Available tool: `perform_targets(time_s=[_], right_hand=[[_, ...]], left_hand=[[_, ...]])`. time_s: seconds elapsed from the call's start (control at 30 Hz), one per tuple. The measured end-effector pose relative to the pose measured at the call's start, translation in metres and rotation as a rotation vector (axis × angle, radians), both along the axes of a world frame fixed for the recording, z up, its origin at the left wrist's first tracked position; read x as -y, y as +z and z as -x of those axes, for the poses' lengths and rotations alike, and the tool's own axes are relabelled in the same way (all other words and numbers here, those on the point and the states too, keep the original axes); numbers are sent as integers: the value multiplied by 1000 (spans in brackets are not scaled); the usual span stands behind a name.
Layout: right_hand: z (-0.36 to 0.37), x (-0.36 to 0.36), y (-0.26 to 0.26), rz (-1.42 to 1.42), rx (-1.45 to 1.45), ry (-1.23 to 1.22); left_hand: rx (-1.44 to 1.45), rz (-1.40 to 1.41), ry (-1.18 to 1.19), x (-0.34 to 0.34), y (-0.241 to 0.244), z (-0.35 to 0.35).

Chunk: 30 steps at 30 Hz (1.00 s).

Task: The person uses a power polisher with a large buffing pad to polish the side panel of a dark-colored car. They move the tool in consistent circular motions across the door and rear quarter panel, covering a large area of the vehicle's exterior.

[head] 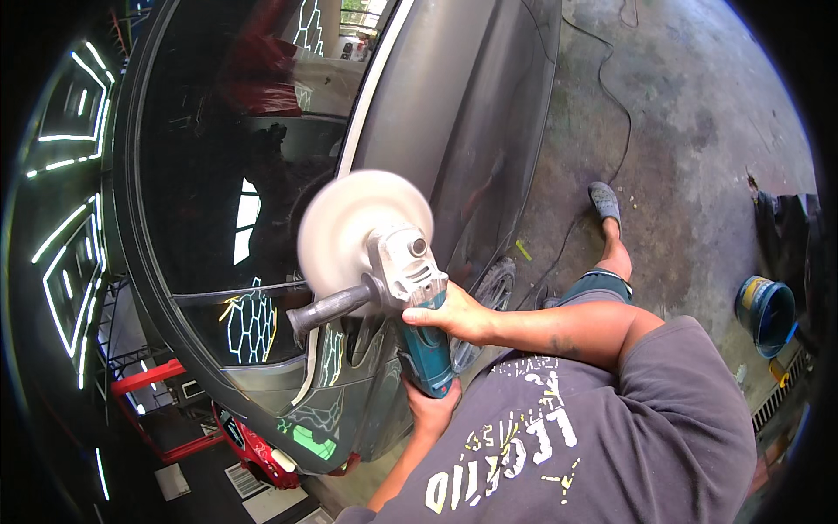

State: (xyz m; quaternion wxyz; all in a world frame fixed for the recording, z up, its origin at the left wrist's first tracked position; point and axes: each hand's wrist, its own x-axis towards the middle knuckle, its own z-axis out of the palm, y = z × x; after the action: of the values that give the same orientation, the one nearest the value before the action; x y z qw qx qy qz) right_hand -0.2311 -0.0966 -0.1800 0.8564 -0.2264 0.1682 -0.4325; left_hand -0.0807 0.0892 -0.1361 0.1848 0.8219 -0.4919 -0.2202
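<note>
My right hand [461,316] grips the teal rotary polisher [429,347] just behind its grey gear head, thumb across the top. My left hand [432,409] is wrapped around the rear end of the body. The black side handle [334,308] sticks out to the left, with no hand on it. The round white polishing pad [340,229] looks blurred, as if spinning. It overlaps a dark car's side glass [216,164] and a pale strip [376,78] along the window's lower edge. Whether the pad touches the car cannot be told. Grey door panels [452,98] lie beyond.
A dark cord [628,118] winds over the concrete floor [694,131] past my shoe [603,202]. At the right are a blue bucket [776,318], a black sheet [795,242] and a drain grate [779,386]. A red frame [150,378] stands at lower left, under bright ceiling lights.
</note>
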Motion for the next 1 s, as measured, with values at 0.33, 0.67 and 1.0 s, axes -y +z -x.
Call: perform_targets(time_s=[0.33,0.67,1.0], right_hand=[[102,144,-10,-144,82,-363],[255,366,2,-167,26,-352],[256,344,-7,-207,33,-325]], left_hand=[[-183,-96,-129,182,3,115],[-340,-55,-335,409,24,247],[-304,-103,-250,387,24,258]])
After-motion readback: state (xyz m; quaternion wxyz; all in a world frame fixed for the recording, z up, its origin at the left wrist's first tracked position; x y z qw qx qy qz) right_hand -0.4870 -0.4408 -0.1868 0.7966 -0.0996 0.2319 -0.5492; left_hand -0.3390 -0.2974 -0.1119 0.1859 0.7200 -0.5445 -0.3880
